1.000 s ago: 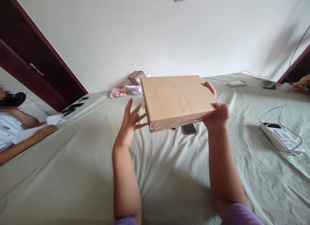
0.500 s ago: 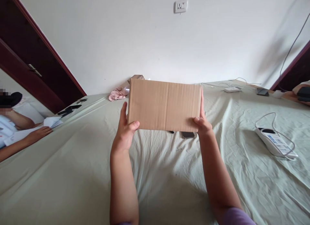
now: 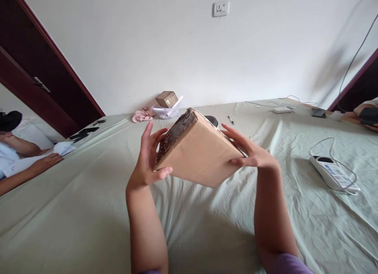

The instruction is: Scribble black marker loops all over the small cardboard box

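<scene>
You've got a flat tan corrugated cardboard box (image 3: 196,154) up in the air, tipped onto a corner, with a rough dark-brown edge facing up and left. It's clear of the pale green bed sheet (image 3: 73,203) below. Your left hand (image 3: 147,158) is on the box's left side, fingers spread wide and thumb pressed to the lower face. Your right hand (image 3: 254,156) takes the right end, fingers stretched long and flat along the lower edge. The box is held between both hands.

Just past the box, a black rounded object (image 3: 211,121) peeks out near a thin pen (image 3: 230,119). Farther back by the wall sit a small brown cardboard box (image 3: 167,99) on a clear plastic bag (image 3: 165,113), with a crumpled pink cloth (image 3: 142,114) beside it. Off to your right, a white power strip (image 3: 333,173) lies with its grey cable looped around it. Over on the left, a seated person's hand (image 3: 45,163) rests on white paper (image 3: 63,149).
</scene>
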The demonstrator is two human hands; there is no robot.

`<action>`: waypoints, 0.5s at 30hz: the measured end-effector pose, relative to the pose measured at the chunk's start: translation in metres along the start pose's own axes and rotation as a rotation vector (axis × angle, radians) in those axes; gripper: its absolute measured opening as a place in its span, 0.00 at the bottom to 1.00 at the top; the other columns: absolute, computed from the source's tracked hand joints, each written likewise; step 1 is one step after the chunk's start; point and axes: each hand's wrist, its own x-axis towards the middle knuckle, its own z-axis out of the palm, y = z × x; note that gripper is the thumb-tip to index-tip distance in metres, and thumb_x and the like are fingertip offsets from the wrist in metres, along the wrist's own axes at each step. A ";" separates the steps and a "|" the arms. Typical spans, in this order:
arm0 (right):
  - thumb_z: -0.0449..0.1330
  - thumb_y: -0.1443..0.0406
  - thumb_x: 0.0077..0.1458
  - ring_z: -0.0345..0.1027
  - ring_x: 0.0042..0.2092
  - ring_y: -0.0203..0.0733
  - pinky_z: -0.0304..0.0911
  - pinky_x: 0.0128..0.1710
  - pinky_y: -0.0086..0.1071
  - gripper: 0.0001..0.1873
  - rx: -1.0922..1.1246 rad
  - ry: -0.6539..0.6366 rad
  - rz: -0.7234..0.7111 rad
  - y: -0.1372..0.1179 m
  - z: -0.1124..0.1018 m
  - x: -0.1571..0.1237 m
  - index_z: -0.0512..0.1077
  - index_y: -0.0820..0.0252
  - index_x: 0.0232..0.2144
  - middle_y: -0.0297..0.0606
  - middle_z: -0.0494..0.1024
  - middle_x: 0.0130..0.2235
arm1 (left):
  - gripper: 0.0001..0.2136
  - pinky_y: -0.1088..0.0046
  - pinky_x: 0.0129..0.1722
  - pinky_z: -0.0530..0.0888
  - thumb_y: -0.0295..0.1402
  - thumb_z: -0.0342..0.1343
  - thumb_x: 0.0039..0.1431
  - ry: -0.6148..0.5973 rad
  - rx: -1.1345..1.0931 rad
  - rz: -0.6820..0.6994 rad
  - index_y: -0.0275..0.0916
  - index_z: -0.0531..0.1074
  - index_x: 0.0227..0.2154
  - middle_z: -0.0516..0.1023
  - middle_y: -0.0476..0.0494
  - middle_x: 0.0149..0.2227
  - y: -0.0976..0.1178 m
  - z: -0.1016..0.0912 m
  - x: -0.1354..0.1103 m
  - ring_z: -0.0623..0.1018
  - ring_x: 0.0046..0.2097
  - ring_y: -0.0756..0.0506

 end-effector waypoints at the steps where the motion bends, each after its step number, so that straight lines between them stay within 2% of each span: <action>1: 0.78 0.45 0.49 0.60 0.76 0.67 0.56 0.75 0.61 0.65 -0.007 -0.020 -0.006 0.001 0.001 0.001 0.52 0.39 0.81 0.44 0.65 0.77 | 0.60 0.48 0.72 0.71 0.48 0.80 0.43 0.023 -0.014 0.001 0.60 0.54 0.78 0.70 0.36 0.71 -0.002 0.000 0.001 0.71 0.72 0.31; 3: 0.78 0.43 0.48 0.59 0.75 0.70 0.55 0.75 0.63 0.67 -0.059 0.040 -0.014 0.001 0.004 0.005 0.50 0.41 0.81 0.47 0.63 0.76 | 0.56 0.47 0.73 0.69 0.48 0.80 0.45 0.151 -0.030 -0.023 0.63 0.56 0.76 0.69 0.38 0.72 -0.007 0.001 0.003 0.70 0.73 0.31; 5: 0.77 0.41 0.46 0.54 0.76 0.74 0.50 0.76 0.68 0.70 -0.163 0.203 -0.022 -0.001 0.012 0.011 0.47 0.43 0.82 0.49 0.60 0.76 | 0.53 0.45 0.72 0.70 0.47 0.79 0.50 0.329 -0.020 -0.091 0.63 0.56 0.75 0.65 0.38 0.73 -0.010 0.005 0.006 0.66 0.76 0.31; 7: 0.77 0.41 0.45 0.50 0.75 0.79 0.45 0.75 0.74 0.74 -0.303 0.380 -0.038 -0.005 0.024 0.019 0.43 0.42 0.82 0.49 0.58 0.75 | 0.53 0.43 0.69 0.73 0.47 0.78 0.53 0.430 -0.005 -0.176 0.64 0.50 0.76 0.59 0.35 0.76 -0.011 0.015 0.007 0.62 0.78 0.29; 9: 0.77 0.42 0.44 0.49 0.73 0.81 0.41 0.74 0.79 0.76 -0.424 0.502 -0.080 -0.011 0.041 0.028 0.38 0.40 0.83 0.50 0.57 0.73 | 0.59 0.43 0.66 0.77 0.50 0.78 0.53 0.425 -0.036 -0.232 0.68 0.41 0.77 0.53 0.33 0.79 -0.010 0.030 0.007 0.58 0.80 0.27; 11: 0.77 0.44 0.45 0.49 0.72 0.82 0.42 0.74 0.78 0.77 -0.502 0.560 -0.138 -0.017 0.061 0.035 0.34 0.38 0.82 0.50 0.55 0.72 | 0.65 0.45 0.62 0.80 0.53 0.79 0.49 0.388 -0.099 -0.264 0.72 0.33 0.77 0.46 0.34 0.81 -0.010 0.048 0.007 0.56 0.81 0.24; 13: 0.77 0.45 0.46 0.49 0.71 0.81 0.44 0.73 0.77 0.77 -0.550 0.582 -0.191 -0.022 0.082 0.041 0.31 0.36 0.82 0.50 0.53 0.73 | 0.71 0.46 0.62 0.81 0.54 0.81 0.44 0.373 -0.155 -0.258 0.72 0.29 0.77 0.41 0.36 0.83 -0.012 0.066 0.008 0.54 0.81 0.22; 15: 0.76 0.44 0.47 0.48 0.71 0.81 0.44 0.72 0.77 0.77 -0.584 0.600 -0.211 -0.028 0.101 0.044 0.28 0.33 0.81 0.50 0.50 0.75 | 0.72 0.47 0.63 0.80 0.54 0.81 0.44 0.398 -0.172 -0.212 0.69 0.28 0.77 0.41 0.36 0.83 -0.016 0.078 0.012 0.53 0.81 0.22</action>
